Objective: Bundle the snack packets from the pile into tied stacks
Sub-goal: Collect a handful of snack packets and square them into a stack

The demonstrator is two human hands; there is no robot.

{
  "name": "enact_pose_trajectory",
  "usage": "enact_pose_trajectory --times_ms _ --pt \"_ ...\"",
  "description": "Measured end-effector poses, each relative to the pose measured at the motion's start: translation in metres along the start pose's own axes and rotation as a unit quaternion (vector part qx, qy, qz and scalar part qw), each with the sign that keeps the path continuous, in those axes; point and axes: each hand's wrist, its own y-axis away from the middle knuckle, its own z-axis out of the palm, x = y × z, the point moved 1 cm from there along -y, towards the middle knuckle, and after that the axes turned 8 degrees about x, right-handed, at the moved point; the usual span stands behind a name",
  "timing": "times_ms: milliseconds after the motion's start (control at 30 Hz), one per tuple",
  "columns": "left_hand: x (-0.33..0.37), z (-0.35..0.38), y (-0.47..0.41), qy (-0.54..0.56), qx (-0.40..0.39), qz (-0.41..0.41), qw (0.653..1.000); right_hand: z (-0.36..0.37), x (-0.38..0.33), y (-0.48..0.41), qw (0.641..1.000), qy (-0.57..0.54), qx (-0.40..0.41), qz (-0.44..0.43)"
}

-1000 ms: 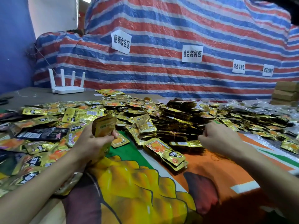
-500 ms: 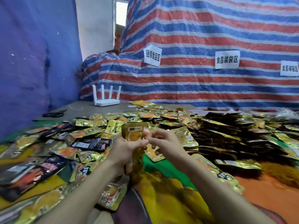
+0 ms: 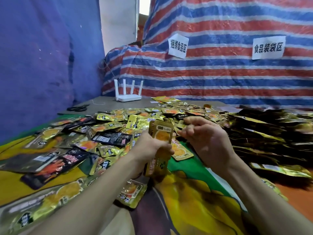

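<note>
My left hand (image 3: pixel 149 148) grips the packet stack (image 3: pixel 160 133) upright over the printed cloth (image 3: pixel 194 192), loose pile (image 3: pixel 118 116) behind. My right hand (image 3: pixel 206 141) is just beside it, fingers curled; can't tell if it holds anything.

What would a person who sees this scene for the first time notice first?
A pile of gold snack packets spreads across left and centre. In the middle, the left hand grips a stack of packets, with the right hand close beside it. Behind, a red-and-blue striped tarp fills the background.
</note>
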Motion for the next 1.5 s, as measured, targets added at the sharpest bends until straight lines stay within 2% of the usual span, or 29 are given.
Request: enact_pose_trajectory --times_ms 100,167,267,367,433,567,667,733,833,1000,1167,1267,1367,1500 --pt "0.002 -0.003 0.002 0.028 -0.048 -0.014 0.998 0.001 0.001 0.002 1.0 0.013 0.001 0.015" --pt "0.003 -0.005 0.002 0.031 -0.051 -0.023 0.998 -0.002 0.001 0.003 0.999 0.021 0.017 0.02" --pt "0.007 -0.007 0.0 0.054 0.024 -0.02 0.998 -0.005 0.002 0.005 0.996 0.081 0.035 0.017" --pt "0.012 -0.007 -0.003 0.181 0.124 -0.031 0.975 0.001 0.013 0.01 0.987 0.152 0.028 0.051" --pt "0.014 -0.005 -0.002 0.256 0.151 -0.037 0.954 0.009 0.025 0.015 0.98 0.182 0.007 0.077" --pt "0.019 -0.001 0.002 0.304 0.185 -0.025 0.934 0.028 0.045 0.02 0.985 0.135 -0.029 0.104" --pt "0.021 0.003 0.004 0.314 0.214 -0.02 0.925 0.039 0.053 0.023 0.989 0.131 -0.012 0.066" --pt "0.019 0.006 0.004 0.326 0.197 -0.054 0.923 0.046 0.056 0.024 0.986 0.162 0.026 0.018" --pt "0.016 0.01 0.005 0.365 0.115 -0.114 0.917 0.048 0.057 0.024 0.983 0.173 0.048 -0.023" --pt "0.006 0.012 0.0 0.327 0.06 -0.065 0.941 0.038 0.052 0.02 0.992 0.122 0.04 0.01" --pt "0.007 0.013 0.001 0.292 0.054 -0.05 0.954 0.029 0.047 0.016 0.98 0.189 0.058 -0.017" --pt "0.009 0.014 0.004 0.3 0.059 -0.08 0.949 0.028 0.048 0.016 0.977 0.204 0.068 -0.014" --pt "0.01 0.014 0.006 0.307 0.06 -0.11 0.944 0.026 0.047 0.017 0.962 0.266 0.056 0.013" --pt "0.01 0.01 0.004 0.329 0.06 -0.119 0.935 0.022 0.046 0.013 0.976 0.21 0.026 0.056"
